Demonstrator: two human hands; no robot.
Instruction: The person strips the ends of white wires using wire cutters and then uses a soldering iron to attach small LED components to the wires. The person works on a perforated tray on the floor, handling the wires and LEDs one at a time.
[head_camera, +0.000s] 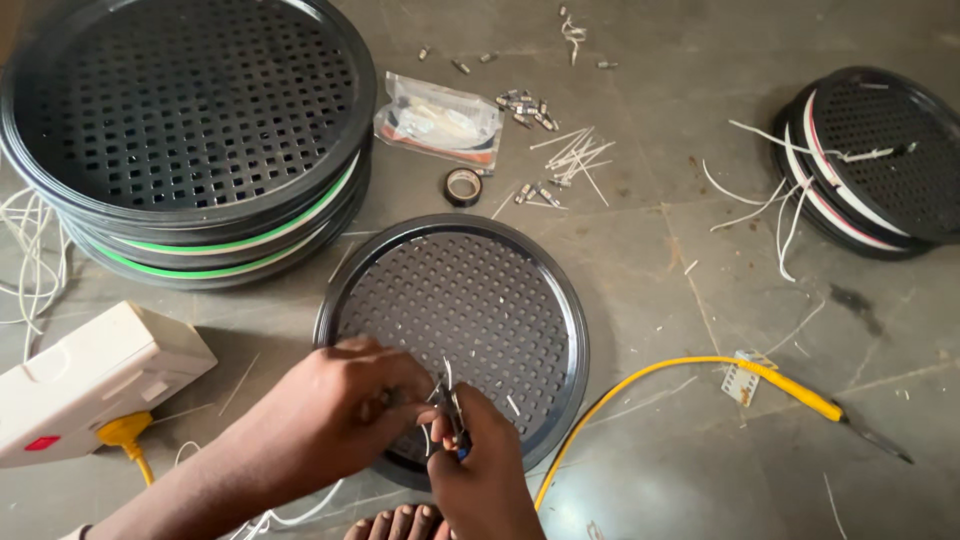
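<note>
A grey stone floor is being used to carry everything. A round black tray with holes is lying flat in the middle of it. A tall stack of big black trays is sitting at the top left, and a small stack of trays is sitting at the right. A clear plastic bag and a roll of black tape are lying between them. Small metal bits and cut white wires are being left scattered about. A white box is resting at the left, and a yellow tool is lying at the right.
</note>
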